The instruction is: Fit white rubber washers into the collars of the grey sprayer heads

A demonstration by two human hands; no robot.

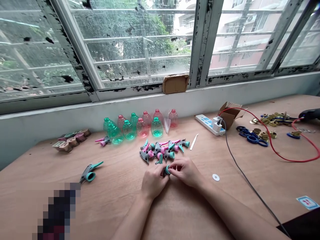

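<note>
Both my hands meet at the table's middle around one small grey spray head with a teal collar (165,171). My left hand (153,181) is curled around its grey body. My right hand (185,170) pinches the teal end with its fingertips. Just beyond them lies a pile of several grey spray heads (162,150) with teal and pink collars. Behind the pile stand several small teal and pink bottles (140,126) near the wall.
A lone teal spray head (89,172) lies left. Small pink and brown pots (71,140) sit far left. A white power strip (209,124), a black cable (240,170), a red wire (282,155), blue rings (252,136) and brass parts (272,119) fill the right. A white disc (216,177) lies nearby.
</note>
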